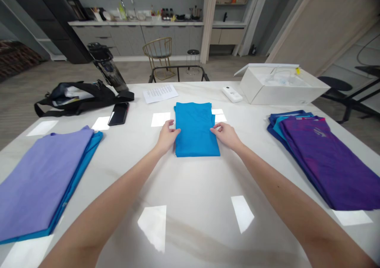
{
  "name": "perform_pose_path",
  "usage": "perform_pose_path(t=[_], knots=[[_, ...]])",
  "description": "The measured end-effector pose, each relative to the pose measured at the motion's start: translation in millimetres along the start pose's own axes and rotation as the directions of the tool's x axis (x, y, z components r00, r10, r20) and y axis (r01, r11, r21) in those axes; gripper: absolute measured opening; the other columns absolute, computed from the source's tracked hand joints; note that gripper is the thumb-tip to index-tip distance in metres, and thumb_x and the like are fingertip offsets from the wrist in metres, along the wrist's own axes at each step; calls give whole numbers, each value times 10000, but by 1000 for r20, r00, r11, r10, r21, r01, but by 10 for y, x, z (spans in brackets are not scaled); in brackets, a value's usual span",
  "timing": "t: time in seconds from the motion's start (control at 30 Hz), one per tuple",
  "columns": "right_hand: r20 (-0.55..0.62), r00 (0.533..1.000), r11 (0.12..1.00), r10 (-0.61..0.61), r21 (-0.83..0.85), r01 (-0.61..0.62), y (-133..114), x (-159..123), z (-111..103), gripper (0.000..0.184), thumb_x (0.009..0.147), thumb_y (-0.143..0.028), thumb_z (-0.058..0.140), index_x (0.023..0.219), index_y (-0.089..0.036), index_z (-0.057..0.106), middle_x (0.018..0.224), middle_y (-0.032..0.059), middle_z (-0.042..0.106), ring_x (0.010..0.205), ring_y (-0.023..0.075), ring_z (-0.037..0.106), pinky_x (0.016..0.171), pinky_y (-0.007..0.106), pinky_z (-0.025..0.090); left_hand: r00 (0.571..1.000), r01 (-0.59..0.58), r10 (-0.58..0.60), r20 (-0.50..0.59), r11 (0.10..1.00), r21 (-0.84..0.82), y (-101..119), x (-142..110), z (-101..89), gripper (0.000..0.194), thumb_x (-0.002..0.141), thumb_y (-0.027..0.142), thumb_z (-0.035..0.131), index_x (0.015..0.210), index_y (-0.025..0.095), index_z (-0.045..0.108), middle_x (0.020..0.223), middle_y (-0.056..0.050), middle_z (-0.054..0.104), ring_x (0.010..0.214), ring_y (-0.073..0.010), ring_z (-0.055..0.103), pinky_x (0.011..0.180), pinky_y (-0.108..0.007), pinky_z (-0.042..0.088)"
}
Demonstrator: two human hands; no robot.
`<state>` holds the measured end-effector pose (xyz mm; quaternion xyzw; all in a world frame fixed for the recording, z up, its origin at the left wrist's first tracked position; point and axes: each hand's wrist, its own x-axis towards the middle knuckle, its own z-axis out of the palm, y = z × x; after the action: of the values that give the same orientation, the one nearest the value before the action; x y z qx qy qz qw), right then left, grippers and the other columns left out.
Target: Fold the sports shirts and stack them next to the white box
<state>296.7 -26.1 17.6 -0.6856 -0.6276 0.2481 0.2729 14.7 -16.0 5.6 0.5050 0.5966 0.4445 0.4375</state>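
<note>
A bright blue shirt (196, 135) lies folded into a small rectangle in the middle of the white table (190, 189). At its left edge, my left hand (168, 135) pinches the cloth, with the thumb on top. My right hand (227, 134) grips the opposite edge in the same way, thumb and fingers close together. Some fingertips are hidden by the cloth and the hands. To the left is a stack with a lavender garment (47, 173) over a blue one (63, 204). A purple garment (329, 157) tops another stack at the right, above blue ones (276, 127).
Behind the shirt are a printed sheet (160, 94) and a small white device (232, 94). A phone (118, 113), a black bag (80, 97) and a dark bottle (109, 70) stand or lie back left. An open white box (282, 88) occupies the back right.
</note>
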Motion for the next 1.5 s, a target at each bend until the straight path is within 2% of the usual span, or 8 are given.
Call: perform_pose_path(t=[0.17,0.27,0.43,0.6,0.93,1.07,1.27,1.5], knots=[[178,972,979,151,106,-172,40,-654,-125,382,844,-587,704,811,-210,657,657,28,656,546,159,554,526,282,386,985,171,-169,30,983,-65,-80,-668,-161,725,663,324,867,1302,194,549,1217,-123,657,731,-156,644,646,-289,493],[331,919,916,214,258,-307,16,-906,-155,435,835,-614,716,753,-201,606,599,-6,570,422,82,374,415,254,240,975,206,-198,106,975,-80,-92,-878,-216,579,622,314,889,1125,156,650,925,-60,707,708,-162,638,648,-282,466],[481,846,735,229,484,-474,-46,-1024,-115,351,811,-410,807,780,-209,520,586,-50,510,406,36,283,365,186,121,927,324,-273,257,927,-187,21,-928,-205,378,565,258,926,820,160,665,596,29,572,528,-99,506,512,-248,352],[634,752,485,179,608,-628,-77,-975,-123,185,888,-205,710,921,-213,529,641,-66,527,403,12,260,355,105,148,914,360,-266,307,880,-310,157,-918,-133,416,514,183,934,713,168,568,621,44,546,498,-43,428,446,-212,250],[463,803,743,374,369,-559,-220,-981,-68,305,931,-331,717,767,-184,506,569,6,577,410,44,373,352,158,203,953,272,-236,189,942,-196,100,-1017,-64,312,809,230,795,995,164,554,682,13,630,565,-101,615,507,-199,422],[426,825,769,371,357,-530,-141,-1006,-48,351,947,-411,686,751,-212,474,507,-22,538,373,50,305,353,192,151,979,199,-192,76,975,-100,80,-1055,-56,430,831,166,736,1187,196,498,614,83,560,450,-91,541,453,-195,368],[370,889,887,270,263,-379,-45,-1219,-142,385,963,-497,618,736,-205,514,533,-8,578,358,55,309,370,230,178,987,56,-74,145,990,128,13,-1305,-128,317,818,183,672,1125,230,608,621,88,518,432,-79,522,436,-188,343],[604,765,748,222,398,-531,-87,-1497,-260,358,802,-315,791,1040,-225,538,621,-42,605,400,39,227,403,211,99,944,137,-154,291,988,79,-8,-1642,-190,251,876,271,625,1107,191,681,567,51,526,429,-88,485,395,-185,311]])
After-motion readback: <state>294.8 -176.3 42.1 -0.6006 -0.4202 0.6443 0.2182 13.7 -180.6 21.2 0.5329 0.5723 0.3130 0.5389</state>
